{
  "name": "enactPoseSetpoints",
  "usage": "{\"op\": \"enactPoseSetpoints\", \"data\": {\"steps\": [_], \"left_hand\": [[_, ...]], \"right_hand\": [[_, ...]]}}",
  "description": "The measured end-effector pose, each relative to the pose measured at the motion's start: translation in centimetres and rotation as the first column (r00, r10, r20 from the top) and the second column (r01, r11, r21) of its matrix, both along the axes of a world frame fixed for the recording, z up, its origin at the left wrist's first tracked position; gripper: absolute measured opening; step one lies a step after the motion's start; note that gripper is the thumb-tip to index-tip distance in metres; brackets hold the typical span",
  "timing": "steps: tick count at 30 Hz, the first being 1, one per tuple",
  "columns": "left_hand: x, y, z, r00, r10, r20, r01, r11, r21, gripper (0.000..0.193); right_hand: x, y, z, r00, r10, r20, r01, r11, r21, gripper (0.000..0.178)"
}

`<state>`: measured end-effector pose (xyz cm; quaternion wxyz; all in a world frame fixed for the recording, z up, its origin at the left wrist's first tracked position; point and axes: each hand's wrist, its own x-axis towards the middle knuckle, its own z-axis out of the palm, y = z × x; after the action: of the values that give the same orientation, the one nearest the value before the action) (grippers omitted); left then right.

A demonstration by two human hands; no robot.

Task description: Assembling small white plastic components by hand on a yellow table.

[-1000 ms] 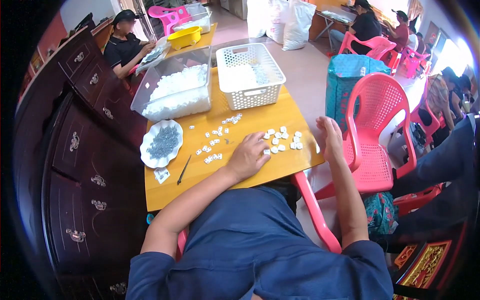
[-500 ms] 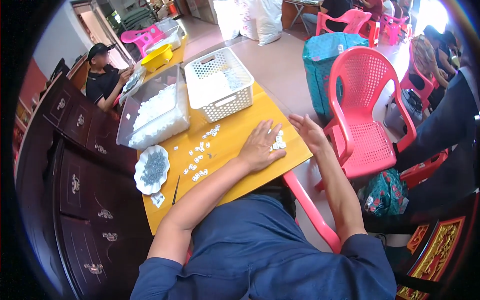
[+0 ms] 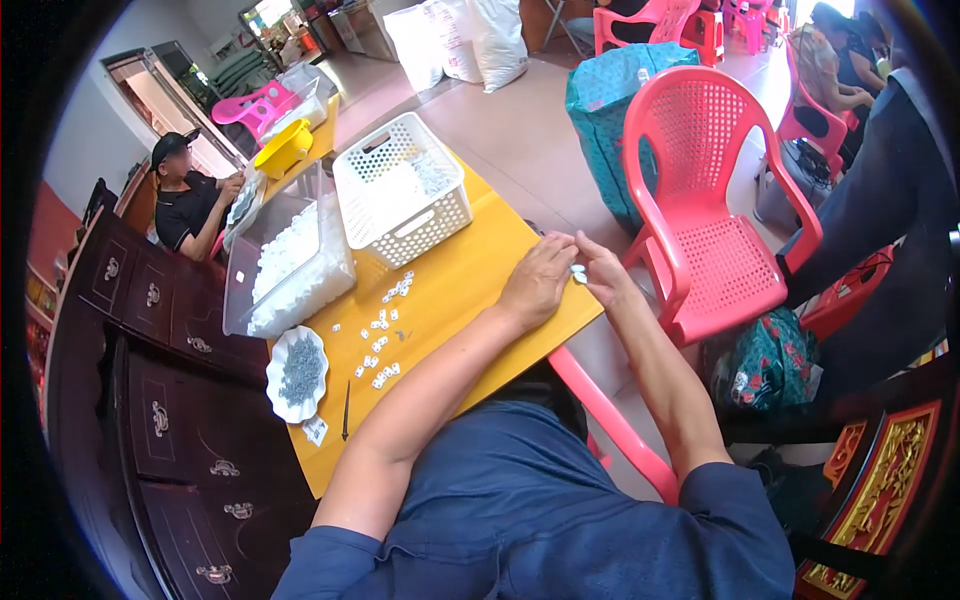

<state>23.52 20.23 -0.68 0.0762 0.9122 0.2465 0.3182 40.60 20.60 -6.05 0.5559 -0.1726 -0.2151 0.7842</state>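
Note:
My left hand [image 3: 537, 283] lies palm down near the right edge of the yellow table [image 3: 470, 350], its fingers stretched out and close together. My right hand [image 3: 603, 272] is cupped just beyond that edge, fingers extended and nearly meeting the left fingertips. A few small white plastic pieces [image 3: 578, 274] show between the two hands; anything under the left palm is hidden. Left of my hands, several loose white pieces with dark holes [image 3: 385, 376] lie in small clusters. A white scalloped dish [image 3: 274, 392] with small grey parts stands at the table's left side.
A clear bin [image 3: 237, 300] full of white pieces and a white perforated basket [image 3: 420, 232] stand farther back, near a yellow bowl [image 3: 285, 148]. A thin black tool [image 3: 346, 412] lies near the dish. A pink chair [image 3: 715, 200] stands right; a seated person [image 3: 190, 205] works far left.
My left hand has slid right to the table edge, covering most of the pieces beside it. My right hand has come lower and closer to it. The view has shifted slightly.

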Motion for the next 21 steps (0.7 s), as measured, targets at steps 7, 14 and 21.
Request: {"op": "enactPoseSetpoints", "data": {"steps": [7,14,21], "left_hand": [[1.6,-0.5,0.9,0.996,-0.012,0.09,0.029,0.98,-0.199,0.041],[2.4,0.1,0.2,0.995,0.01,0.102,0.006,0.987,-0.16,0.045],[0.5,-1.9,0.9,0.985,0.068,0.159,-0.028,0.97,-0.241,0.042]], "right_hand": [[0.7,0.3,-1.9,0.977,0.051,-0.206,-0.079,0.988,-0.13,0.038],[0.7,0.7,-2.7,0.98,0.035,-0.198,-0.068,0.985,-0.161,0.032],[1.1,0.4,-3.0,0.971,0.075,-0.226,-0.122,0.972,-0.203,0.032]]}}
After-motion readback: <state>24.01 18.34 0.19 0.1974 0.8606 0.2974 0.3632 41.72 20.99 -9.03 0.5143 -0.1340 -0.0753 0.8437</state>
